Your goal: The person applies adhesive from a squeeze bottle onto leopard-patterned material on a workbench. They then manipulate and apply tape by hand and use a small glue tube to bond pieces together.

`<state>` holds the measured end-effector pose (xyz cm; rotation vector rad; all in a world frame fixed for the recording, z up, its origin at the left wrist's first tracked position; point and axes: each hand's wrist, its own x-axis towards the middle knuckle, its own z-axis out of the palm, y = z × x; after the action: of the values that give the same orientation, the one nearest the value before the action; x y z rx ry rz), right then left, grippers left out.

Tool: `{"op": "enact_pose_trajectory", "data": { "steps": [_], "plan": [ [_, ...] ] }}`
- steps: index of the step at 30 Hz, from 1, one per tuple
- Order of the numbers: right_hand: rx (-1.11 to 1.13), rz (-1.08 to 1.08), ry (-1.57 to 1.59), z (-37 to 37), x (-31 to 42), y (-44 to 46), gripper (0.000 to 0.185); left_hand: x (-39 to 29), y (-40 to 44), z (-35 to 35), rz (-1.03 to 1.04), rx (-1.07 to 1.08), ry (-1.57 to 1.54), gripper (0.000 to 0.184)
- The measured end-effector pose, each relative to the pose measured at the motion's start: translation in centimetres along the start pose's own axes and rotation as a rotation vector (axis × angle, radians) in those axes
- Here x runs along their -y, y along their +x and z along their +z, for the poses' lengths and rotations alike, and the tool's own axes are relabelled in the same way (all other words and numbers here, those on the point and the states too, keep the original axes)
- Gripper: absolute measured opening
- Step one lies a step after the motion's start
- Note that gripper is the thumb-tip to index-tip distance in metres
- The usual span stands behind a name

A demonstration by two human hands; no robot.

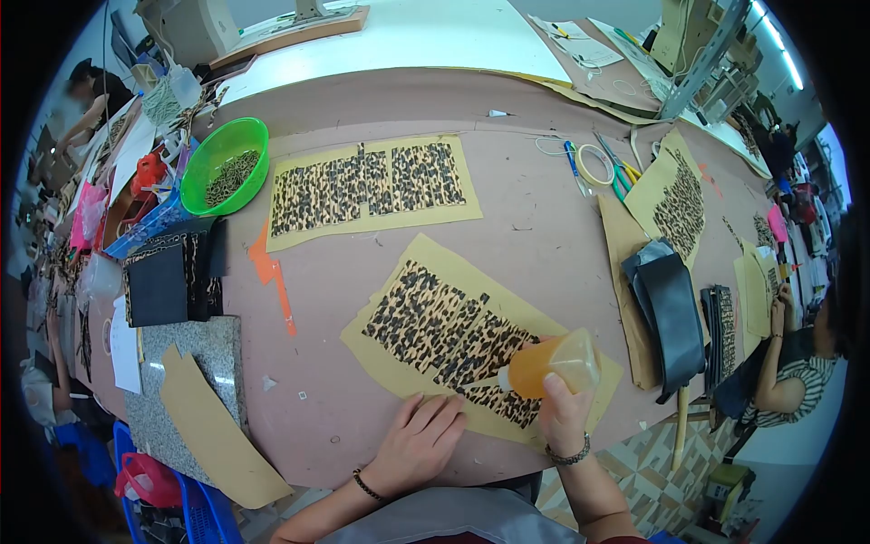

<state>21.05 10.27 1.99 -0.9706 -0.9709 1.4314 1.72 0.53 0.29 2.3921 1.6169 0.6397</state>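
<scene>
My right hand is wrapped round a clear squeeze bottle of amber liquid. The bottle is tilted, its pale nozzle pointing left, low over leopard-print strips. These strips lie side by side on a yellowish paper sheet in front of me. My left hand rests flat at the sheet's near edge, fingers stretched out, holding nothing. Whether the nozzle touches a strip I cannot tell. Farther back, a second paper sheet bears more leopard-print strips.
A green bowl of small pieces, dark folded material and a granite slab stand left. Right are a tape roll, scissors and black material. Other people work at both sides.
</scene>
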Motion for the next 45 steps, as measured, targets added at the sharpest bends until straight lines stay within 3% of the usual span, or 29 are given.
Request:
{"op": "enact_pose_trajectory", "data": {
  "steps": [23,34,38,43,45],
  "plan": [
    [-0.104,-0.130,-0.060,-2.1,0.1,2.9,0.061,0.0,0.1,0.1,0.002,0.006,-0.006,0.029],
    [-0.193,-0.259,-0.085,-2.4,0.7,5.1,0.050,0.0,0.0,0.3,-0.001,0.008,-0.008,0.030],
    [-0.129,-0.287,-0.193,-3.5,1.4,5.6,0.057,0.0,0.0,0.3,0.004,0.008,-0.008,0.031],
    [-0.218,-0.297,0.122,-2.7,3.3,5.5,0.047,0.0,-0.2,0.2,0.002,0.012,-0.004,0.030],
    [-0.223,-0.273,0.073,-3.4,2.7,5.5,0.048,0.0,-0.3,0.4,0.007,0.008,-0.002,0.029]
  ]
}}
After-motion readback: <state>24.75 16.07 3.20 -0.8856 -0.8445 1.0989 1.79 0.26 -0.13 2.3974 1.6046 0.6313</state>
